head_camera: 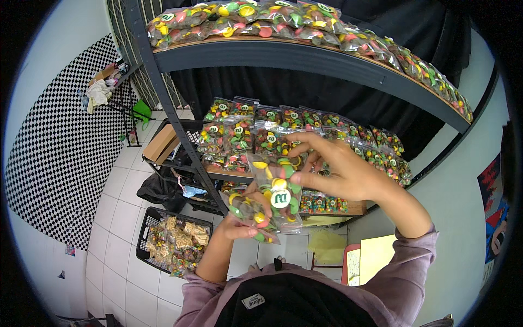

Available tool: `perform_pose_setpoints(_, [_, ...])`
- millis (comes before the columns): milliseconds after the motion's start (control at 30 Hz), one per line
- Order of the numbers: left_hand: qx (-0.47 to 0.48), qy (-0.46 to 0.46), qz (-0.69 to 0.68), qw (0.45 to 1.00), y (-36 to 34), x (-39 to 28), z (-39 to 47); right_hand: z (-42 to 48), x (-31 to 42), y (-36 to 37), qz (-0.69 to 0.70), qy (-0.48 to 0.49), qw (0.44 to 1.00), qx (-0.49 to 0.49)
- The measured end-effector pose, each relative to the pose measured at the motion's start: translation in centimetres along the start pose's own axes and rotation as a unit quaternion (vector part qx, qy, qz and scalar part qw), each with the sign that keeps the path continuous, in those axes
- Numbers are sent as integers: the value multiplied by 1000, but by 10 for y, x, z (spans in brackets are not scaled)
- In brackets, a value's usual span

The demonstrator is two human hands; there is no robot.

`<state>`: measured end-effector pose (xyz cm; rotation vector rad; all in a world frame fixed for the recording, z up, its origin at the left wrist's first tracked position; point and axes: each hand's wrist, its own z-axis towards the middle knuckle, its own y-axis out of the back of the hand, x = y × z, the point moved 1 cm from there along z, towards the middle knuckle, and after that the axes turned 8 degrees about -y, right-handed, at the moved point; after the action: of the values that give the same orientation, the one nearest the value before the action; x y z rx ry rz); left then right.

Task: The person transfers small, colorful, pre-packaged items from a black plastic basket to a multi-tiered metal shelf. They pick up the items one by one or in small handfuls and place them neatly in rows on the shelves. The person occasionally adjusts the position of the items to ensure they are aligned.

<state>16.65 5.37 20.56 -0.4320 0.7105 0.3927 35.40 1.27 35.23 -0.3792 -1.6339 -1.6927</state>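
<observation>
Two clear plastic bags of colourful round snacks are in front of me. My left hand (241,225) grips the lower bag (245,210), with the fingers partly hidden behind the plastic. The other bag (281,186) has a round white sticker and overlaps the first. My right hand (327,169) is at its upper right edge, thumb against the plastic and fingers spread and curved; whether it pinches the bag is unclear. Behind the hands, similar filled bags (222,107) stand in rows on the middle shelf (239,176).
More bags (265,28) lie on the upper shelf (261,51). Small packets (322,204) rest on a lower shelf. A black plastic basket (143,249) of bagged snacks stands on the tiled floor at left, near a black bag (161,192) and a metal shelf post (175,118).
</observation>
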Motion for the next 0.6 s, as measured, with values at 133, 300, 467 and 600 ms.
perform_pose_setpoints(133, [136,64,33,988,1,-10,10,-1,-24,0,-110,105,988,-26])
perform_pose_setpoints(300, [223,52,10,973,-11,0,26,-15,-27,0,114,-56,965,230])
perform_pose_setpoints(467, [78,50,-35,995,-1,26,4,-40,-51,6,-42,27,994,101])
perform_pose_setpoints(600, [-284,100,-133,944,20,57,-71,-54,-109,-4,19,-135,989,-60])
